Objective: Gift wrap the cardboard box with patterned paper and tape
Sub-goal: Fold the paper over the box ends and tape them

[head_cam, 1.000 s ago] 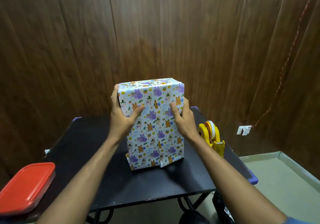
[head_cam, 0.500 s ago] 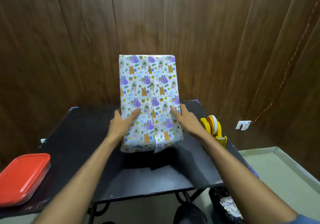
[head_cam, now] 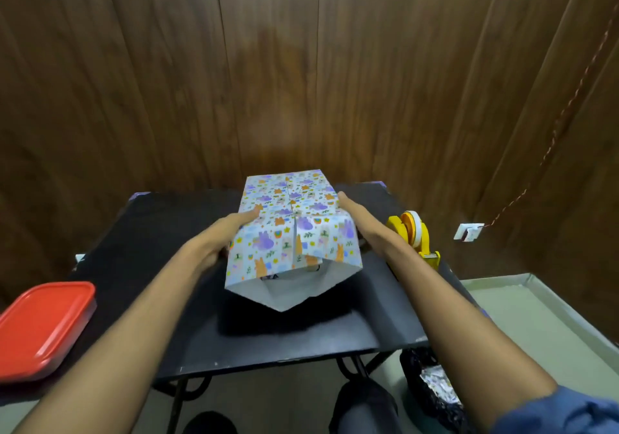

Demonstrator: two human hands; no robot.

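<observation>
Tipped down from upright, the box wrapped in animal-patterned paper [head_cam: 288, 212] now lies on the black table [head_cam: 167, 232], open paper end toward you. Your left hand [head_cam: 217, 242] and right hand [head_cam: 360, 219] grasp its sides; fold the flaps squarely, then tape.

There is one view only, from the camera on my head, so nothing is shared with a second view. It looks forward and down over the black table [head_cam: 167, 299], which fills the middle of the frame and serves as my landmark. The wide lens bends the wooden wall [head_cam: 301, 65] that rises behind the table's far edge. The camera sits close above the near edge: my forearms enter from the bottom corners, and my knees and the floor show below that edge. Right of the table a stretch of pale floor [head_cam: 536, 306] is in sight.
</observation>
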